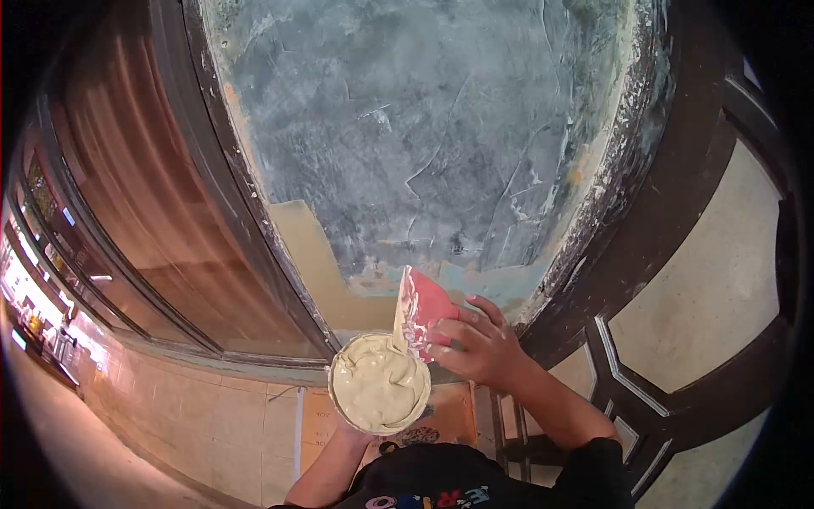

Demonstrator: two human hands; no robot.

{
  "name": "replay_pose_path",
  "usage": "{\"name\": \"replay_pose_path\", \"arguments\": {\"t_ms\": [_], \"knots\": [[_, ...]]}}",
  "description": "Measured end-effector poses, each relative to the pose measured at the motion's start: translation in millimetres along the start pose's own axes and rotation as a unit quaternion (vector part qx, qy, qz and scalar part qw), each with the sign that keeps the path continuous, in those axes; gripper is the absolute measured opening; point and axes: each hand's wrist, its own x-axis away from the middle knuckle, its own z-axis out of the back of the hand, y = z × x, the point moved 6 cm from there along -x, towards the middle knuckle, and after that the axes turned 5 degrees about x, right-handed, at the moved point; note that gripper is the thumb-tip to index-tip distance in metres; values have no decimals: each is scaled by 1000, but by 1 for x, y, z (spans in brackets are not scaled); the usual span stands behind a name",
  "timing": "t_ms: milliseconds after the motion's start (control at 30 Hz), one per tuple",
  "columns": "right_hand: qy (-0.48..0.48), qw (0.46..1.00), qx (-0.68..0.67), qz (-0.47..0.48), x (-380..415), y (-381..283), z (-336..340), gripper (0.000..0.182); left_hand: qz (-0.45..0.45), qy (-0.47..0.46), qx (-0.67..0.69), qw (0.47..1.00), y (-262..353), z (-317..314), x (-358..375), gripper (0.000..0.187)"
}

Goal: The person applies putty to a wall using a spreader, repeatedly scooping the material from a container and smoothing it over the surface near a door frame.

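A round tub point(332, 399) full of creamy, pale-yellow putty point(379, 383) rests in my left hand point(354, 431), which supports it from beneath. The tub hides most of those fingers. My right hand point(481, 341) grips a pink putty spreader point(431, 301) with its fingers wrapped over the right side. Wet putty coats the spreader's left edge, whose lower corner is at the tub's rim. Ahead stands a wall panel point(407, 153) with a patchy blue-grey surface. Smooth beige putty point(301, 242) covers a strip along its lower left.
Dark framing point(229, 161) borders the panel on the left, beside glazed panes with a brown curtain point(144, 170). To the right is a dark lattice with pale panels point(704, 280). Tiled floor point(229, 411) and an orange-brown printed sheet point(318, 428) lie below.
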Motion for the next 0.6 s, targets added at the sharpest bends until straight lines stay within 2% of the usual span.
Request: {"name": "replay_pose_path", "arguments": {"t_ms": [33, 67, 133, 167, 200, 267, 433, 600], "knots": [[6, 1000, 18, 21, -1, -3, -2, 14, 43, -27, 69, 996, -1, 7, -2, 84], [5, 1000, 17, 22, -2, -4, -3, 14, 42, -26, 70, 996, -2, 15, -7, 84], [16, 999, -6, 49, -3, -7, -4, 16, 65, -84, 117, 987, -5, 15, -12, 77], [15, 999, -7, 50, -3, -8, -6, 16, 39, 30, -12, 999, 0, 3, -4, 70], [12, 999, -21, 43, -3, -7, -7, 15, 38, 31, -11, 999, 1, 2, -6, 70], [7, 999, -37, 36, -4, -8, -11, 15, 79, -2, 117, 990, -1, -1, -8, 70], [-18, 997, -76, 6, -5, -1, -20, 23, 68, 56, 52, 995, -13, 50, -6, 80], [-46, 997, -59, 0, -7, 17, -9, 26, 74, 51, 54, 994, -9, 44, -7, 81]]}}
